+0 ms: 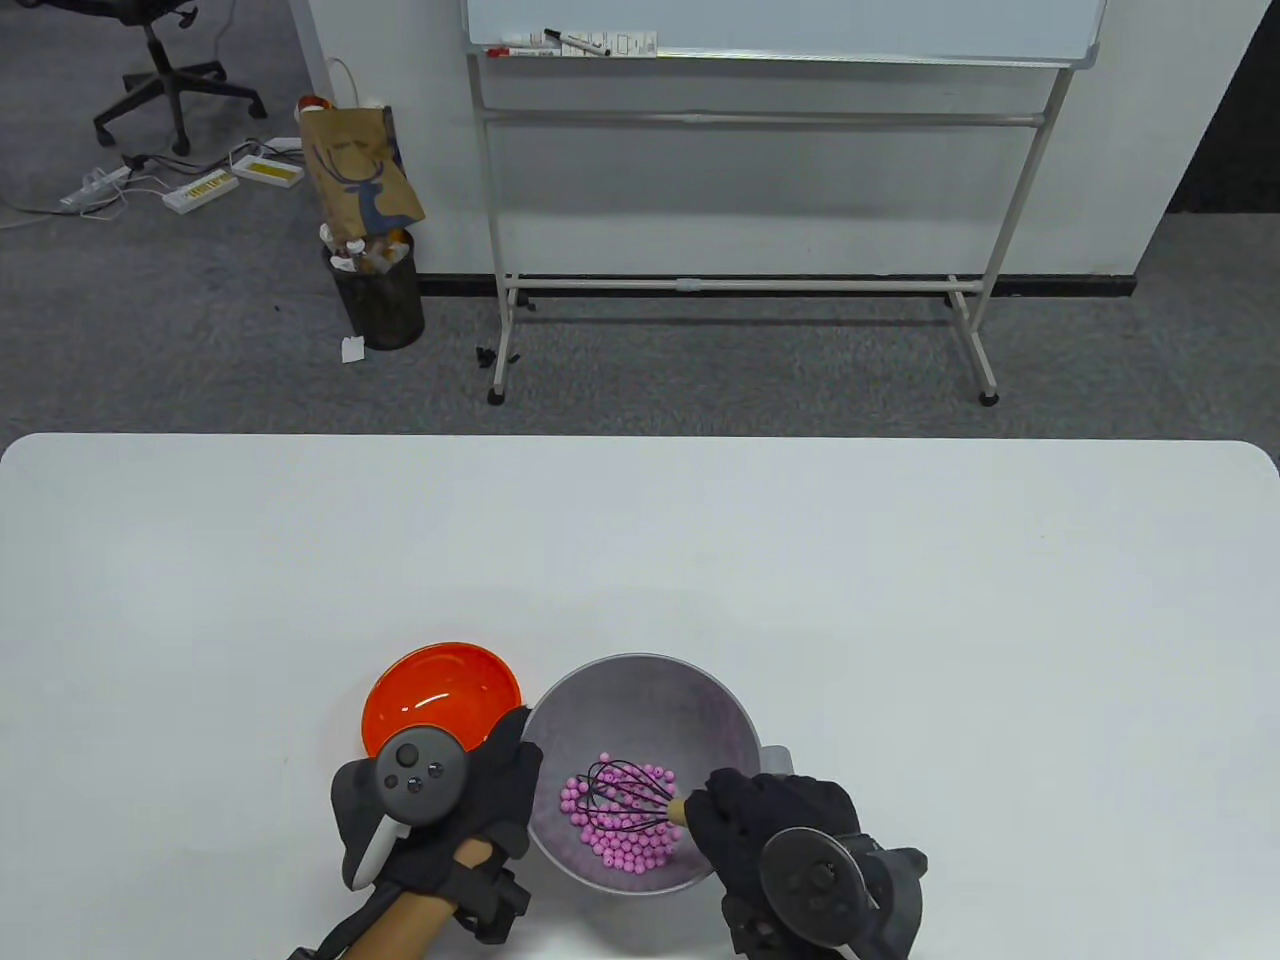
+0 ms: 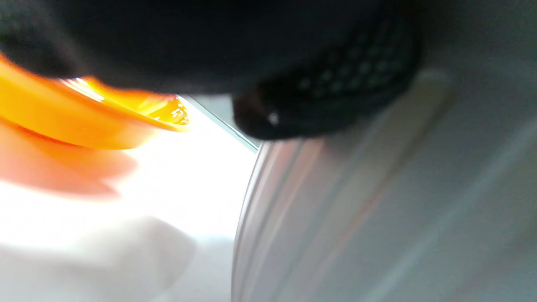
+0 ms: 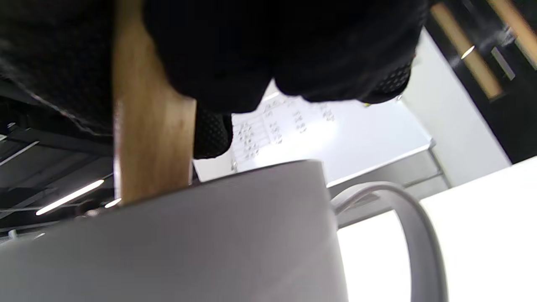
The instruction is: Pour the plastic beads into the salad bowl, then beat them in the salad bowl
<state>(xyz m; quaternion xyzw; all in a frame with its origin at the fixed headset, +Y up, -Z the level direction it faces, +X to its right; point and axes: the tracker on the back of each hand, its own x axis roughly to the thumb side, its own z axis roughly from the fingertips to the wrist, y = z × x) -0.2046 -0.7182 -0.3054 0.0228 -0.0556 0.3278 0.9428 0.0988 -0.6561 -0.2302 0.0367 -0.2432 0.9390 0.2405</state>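
Observation:
A grey salad bowl [image 1: 690, 690] stands near the table's front edge with a heap of pink plastic beads [image 1: 625, 845] in its bottom. A black wire whisk [image 1: 625, 795] with a wooden handle [image 3: 151, 138] lies in among the beads. My right hand [image 1: 745, 815] grips that handle at the bowl's right rim. My left hand [image 1: 500, 775] holds the bowl's left rim, fingers curled over the edge; in the left wrist view a fingertip [image 2: 327, 100] lies against the bowl wall [image 2: 377, 209].
An empty orange bowl [image 1: 440, 695] sits just left of the salad bowl, touching my left hand's side. The grey bowl has a handle [image 3: 402, 226] on its right side. Bare white table [image 1: 900, 580] stretches behind and to both sides.

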